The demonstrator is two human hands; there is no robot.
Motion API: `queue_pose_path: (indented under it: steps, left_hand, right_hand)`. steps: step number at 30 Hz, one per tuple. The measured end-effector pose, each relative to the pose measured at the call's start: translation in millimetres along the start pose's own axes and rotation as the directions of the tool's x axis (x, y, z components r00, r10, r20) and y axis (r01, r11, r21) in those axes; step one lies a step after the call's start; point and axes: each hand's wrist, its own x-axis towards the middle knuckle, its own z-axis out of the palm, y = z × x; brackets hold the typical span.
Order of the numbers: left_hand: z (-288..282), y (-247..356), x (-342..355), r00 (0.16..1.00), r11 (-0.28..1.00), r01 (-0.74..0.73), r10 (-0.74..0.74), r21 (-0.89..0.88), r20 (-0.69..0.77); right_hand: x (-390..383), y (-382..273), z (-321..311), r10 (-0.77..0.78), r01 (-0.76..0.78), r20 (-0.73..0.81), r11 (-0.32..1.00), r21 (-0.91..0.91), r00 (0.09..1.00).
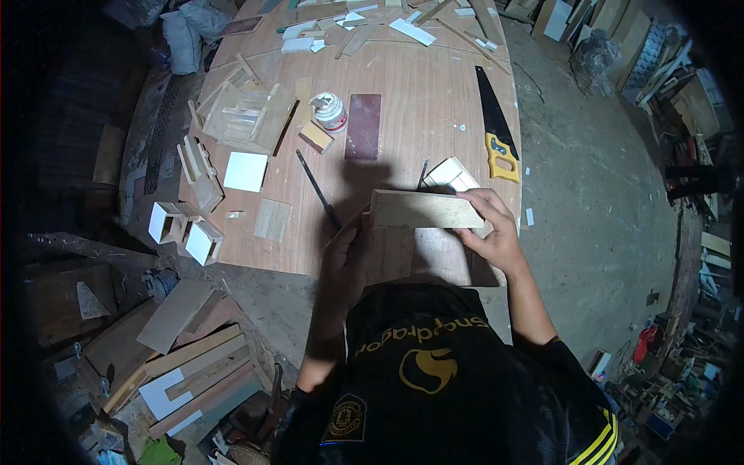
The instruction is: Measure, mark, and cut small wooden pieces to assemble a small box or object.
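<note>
Near the table's front edge I hold a pale wooden piece (418,208) level between both hands. My left hand (349,244), in shadow, closes on its left end; my right hand (488,232) grips its right end with thumb and fingers. Just beyond it lie a light panelled piece (449,169) and a pencil (423,173). A dark rod-like tool (318,187) lies left of the hands, near a small pale wood rectangle (271,219). Farther back are a white jar (332,114), a small sanding block (316,138) and a reddish abrasive sheet (363,126).
The table (426,77) bears a yellow-handled handsaw (502,157) at right, wooden assemblies (248,120) and a white square (245,172) at left, and offcuts along the back. Stacked boards (190,372) lie at lower left; clutter and leaning panels line the floor's right side.
</note>
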Motion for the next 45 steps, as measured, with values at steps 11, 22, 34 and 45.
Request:
queue_pose_path:
  steps: [11, 22, 34, 45]
  left_hand:
    - [1.0, 7.0, -5.9, 0.998, 0.99, -0.043, 0.048, 0.137, -0.028]
    - [0.6, -13.6, 1.7, 0.998, 0.997, -0.031, 0.027, -0.064, -0.06]
    - [-3.2, -16.0, 11.5, 0.998, 0.959, 0.006, -0.022, -0.282, -0.053]
    - [-7.2, 2.6, 6.2, 0.998, 0.996, -0.008, 0.003, -0.087, -0.065]
  right_hand:
    - [5.9, 2.1, -8.0, -0.079, 0.079, -0.012, 0.997, 0.026, 0.997]
    - [16.9, -1.8, -13.0, 0.02, -0.03, 0.092, 0.994, 0.107, 0.996]
    - [25.6, -5.9, -14.3, 0.336, -0.22, -0.049, 0.712, 0.667, 0.941]
    - [10.0, -9.7, -14.1, 0.084, -0.069, -0.026, 0.926, 0.371, 0.996]
